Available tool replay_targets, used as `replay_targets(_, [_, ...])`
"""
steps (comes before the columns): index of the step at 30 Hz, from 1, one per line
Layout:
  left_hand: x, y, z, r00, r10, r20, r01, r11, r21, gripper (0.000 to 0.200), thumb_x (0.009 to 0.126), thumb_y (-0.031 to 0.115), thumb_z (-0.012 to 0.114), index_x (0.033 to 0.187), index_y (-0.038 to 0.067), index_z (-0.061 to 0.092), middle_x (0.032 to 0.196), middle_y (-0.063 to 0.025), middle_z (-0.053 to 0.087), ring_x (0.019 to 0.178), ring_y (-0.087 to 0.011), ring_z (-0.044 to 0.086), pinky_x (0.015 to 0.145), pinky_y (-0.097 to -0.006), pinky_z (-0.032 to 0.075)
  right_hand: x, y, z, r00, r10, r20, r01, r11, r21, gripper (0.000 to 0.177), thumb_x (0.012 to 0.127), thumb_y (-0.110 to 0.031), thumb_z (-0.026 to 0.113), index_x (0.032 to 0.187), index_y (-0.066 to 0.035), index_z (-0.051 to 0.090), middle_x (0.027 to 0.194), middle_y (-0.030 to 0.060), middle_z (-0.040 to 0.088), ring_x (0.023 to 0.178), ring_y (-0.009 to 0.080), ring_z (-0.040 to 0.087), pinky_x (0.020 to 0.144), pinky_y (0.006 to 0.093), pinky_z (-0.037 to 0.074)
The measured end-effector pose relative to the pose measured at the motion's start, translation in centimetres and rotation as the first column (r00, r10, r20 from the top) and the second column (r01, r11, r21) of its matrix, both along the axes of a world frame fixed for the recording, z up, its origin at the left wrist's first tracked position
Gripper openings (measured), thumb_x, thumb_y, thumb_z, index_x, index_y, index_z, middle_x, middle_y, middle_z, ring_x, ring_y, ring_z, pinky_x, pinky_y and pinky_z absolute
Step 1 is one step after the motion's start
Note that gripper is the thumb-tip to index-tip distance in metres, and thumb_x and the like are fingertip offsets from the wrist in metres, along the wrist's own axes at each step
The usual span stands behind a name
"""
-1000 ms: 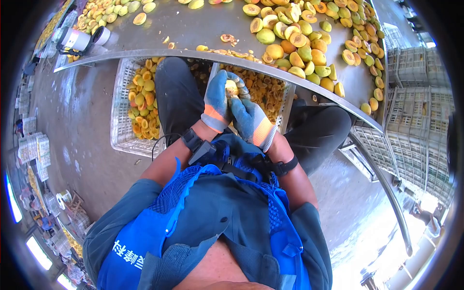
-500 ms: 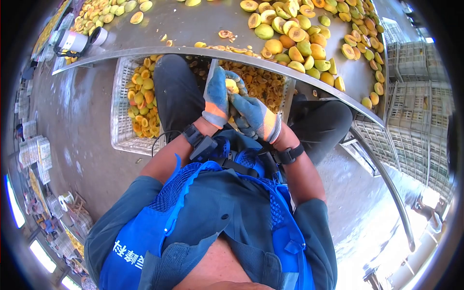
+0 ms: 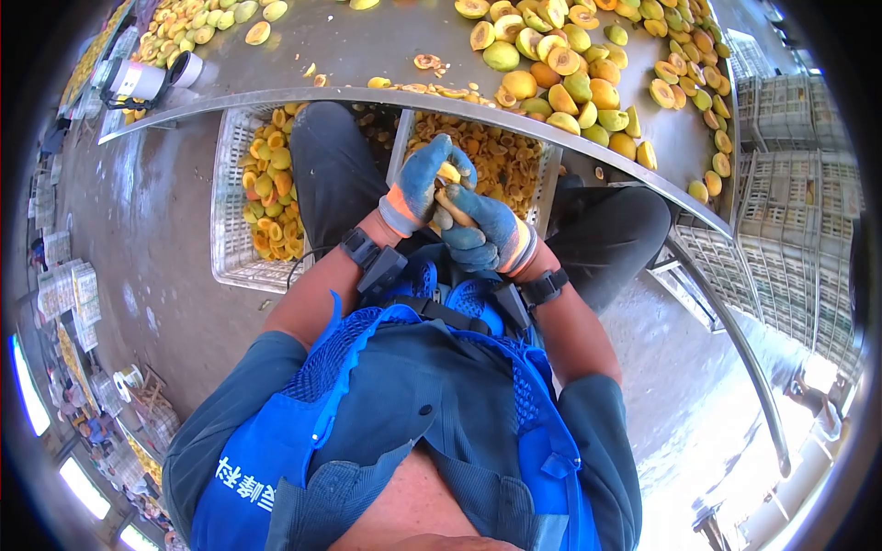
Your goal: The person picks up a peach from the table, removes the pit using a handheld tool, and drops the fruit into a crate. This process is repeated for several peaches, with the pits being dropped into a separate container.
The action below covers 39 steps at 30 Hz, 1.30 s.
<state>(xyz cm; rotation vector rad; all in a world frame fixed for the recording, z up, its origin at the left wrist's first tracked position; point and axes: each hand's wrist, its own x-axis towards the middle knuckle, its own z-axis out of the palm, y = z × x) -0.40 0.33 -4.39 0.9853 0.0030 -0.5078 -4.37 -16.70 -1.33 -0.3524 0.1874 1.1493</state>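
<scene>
In blue work gloves with orange and grey cuffs, both hands meet over the crates below the table edge. My left hand (image 3: 424,179) is closed around a piece of yellow fruit (image 3: 448,172), its fingers hiding most of it. My right hand (image 3: 485,225) grips a short tool with a light brown handle (image 3: 458,208), up against the fruit; its working end is hidden. Underneath stands a crate of fruit scraps (image 3: 501,158). By my left knee is a white crate (image 3: 222,234) with yellow-orange fruit halves (image 3: 274,184).
The metal table (image 3: 367,55) spans the top, with halved and whole yellow-green fruit (image 3: 560,69) heaped right of centre. More fruit (image 3: 197,20) and a white cylindrical device (image 3: 138,80) are at its left. Stacked plastic crates (image 3: 781,202) and a bent metal rail (image 3: 735,344) stand right.
My hands have turned and separated slightly, so the light brown handle in my right hand now shows. The left hand still holds the fruit.
</scene>
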Motion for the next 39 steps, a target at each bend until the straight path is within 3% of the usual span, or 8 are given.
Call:
replay_targets(3, [0.2, -0.1, 0.7, 0.987, 0.097, -0.127, -0.11, 0.988, -0.105, 0.048, 0.104, 0.051, 0.05, 0.09, 0.007, 0.063, 0.08, -0.0091, 0.066, 0.073, -0.019, 0.063, 0.068, -0.0308, 0.053, 0.2, 0.6, 1.4, 0.95, 0.045, 0.308, 0.095, 0.901, -0.424, 0.041, 0.107, -0.044, 0.049, 0.098, -0.007, 0.062, 0.059, -0.004, 0.044, 0.04, 0.0064, 0.035, 0.036, 0.0216, 0.026])
replay_targets(6, [1.9, 2.1, 1.6, 0.799, 0.414, -0.437, -0.544, 0.807, -0.231, 0.041, 0.1, 0.048, 0.06, 0.091, 0.008, 0.064, 0.083, -0.0086, 0.067, 0.069, -0.0211, 0.064, 0.06, -0.033, 0.054, 0.4, 0.3, 1.5, 0.976, 0.001, 0.219, 0.041, 0.981, -0.191, 0.04, 0.107, -0.042, 0.05, 0.099, -0.006, 0.064, 0.06, -0.0025, 0.047, 0.04, 0.0071, 0.037, 0.038, 0.0228, 0.028])
replay_targets(11, [3.1, 15.8, 2.9, 0.54, 0.749, 0.384, -0.841, 0.502, 0.202, 0.034, 0.102, 0.035, 0.06, 0.107, 0.002, 0.068, 0.097, -0.0084, 0.071, 0.087, -0.0204, 0.07, 0.075, -0.0336, 0.058, -0.8, 1.0, 0.5, 0.483, 0.382, 0.788, 0.577, 0.538, -0.614, 0.043, 0.104, -0.04, 0.051, 0.104, 0.001, 0.065, 0.085, 0.0187, 0.07, 0.081, 0.0335, 0.067, 0.077, 0.04, 0.054])
replay_targets(15, [1.6, 23.6, 3.7, 0.702, -0.308, 0.642, -0.669, -0.593, 0.447, 0.03, 0.093, 0.028, 0.071, 0.108, 0.002, 0.072, 0.106, -0.0152, 0.071, 0.1, -0.0286, 0.067, 0.089, -0.0378, 0.053, -0.7, 0.3, -3.0, 0.399, 0.87, 0.29, 0.358, 0.143, -0.923, 0.051, 0.101, -0.046, 0.048, 0.111, 0.001, 0.066, 0.106, 0.0303, 0.069, 0.103, 0.0467, 0.066, 0.091, 0.0504, 0.052])
replay_targets(21, [6.0, 8.1, 6.8, 0.742, -0.104, 0.663, -0.604, 0.328, 0.727, 0.019, 0.091, 0.016, 0.073, 0.106, 0.005, 0.072, 0.104, -0.0125, 0.072, 0.094, -0.0265, 0.07, 0.085, -0.0356, 0.055, -0.9, 0.2, -4.7, 0.417, 0.794, 0.443, 0.493, 0.212, -0.844, 0.048, 0.1, -0.044, 0.052, 0.115, 0.0, 0.064, 0.098, 0.0314, 0.069, 0.096, 0.0495, 0.066, 0.084, 0.0538, 0.053])
replay_targets(25, [12.8, -2.9, 1.8, 0.584, -0.36, 0.727, -0.506, 0.539, 0.674, 0.029, 0.091, 0.022, 0.072, 0.114, 0.005, 0.069, 0.114, -0.0176, 0.067, 0.107, -0.0362, 0.065, 0.096, -0.042, 0.051, -1.4, -0.6, -3.6, 0.442, 0.768, 0.464, 0.537, 0.188, -0.823, 0.044, 0.1, -0.042, 0.055, 0.115, -0.002, 0.063, 0.092, 0.0316, 0.069, 0.091, 0.0508, 0.066, 0.079, 0.0549, 0.054])
replay_targets(29, [16.1, -9.6, 0.7, 0.645, -0.667, 0.373, -0.405, 0.116, 0.907, 0.044, 0.089, 0.039, 0.068, 0.119, 0.007, 0.067, 0.123, -0.0204, 0.065, 0.11, -0.0399, 0.063, 0.096, -0.0482, 0.051, -3.0, -1.2, -5.5, 0.471, 0.666, 0.579, 0.626, 0.211, -0.751, 0.038, 0.098, -0.037, 0.062, 0.107, 0.0, 0.065, 0.088, 0.0289, 0.069, 0.085, 0.0496, 0.067, 0.072, 0.053, 0.053])
replay_targets(39, [16.2, -5.5, -0.2, 0.694, -0.603, 0.393, -0.371, 0.168, 0.913, 0.051, 0.087, 0.036, 0.067, 0.13, 0.009, 0.064, 0.131, -0.0208, 0.062, 0.115, -0.0403, 0.062, 0.1, -0.0467, 0.049, -1.9, -1.2, -4.7, 0.543, 0.156, 0.825, 0.763, 0.318, -0.562, 0.026, 0.1, -0.025, 0.063, 0.104, 0.0, 0.062, 0.081, 0.024, 0.068, 0.074, 0.0391, 0.068, 0.064, 0.043, 0.051])
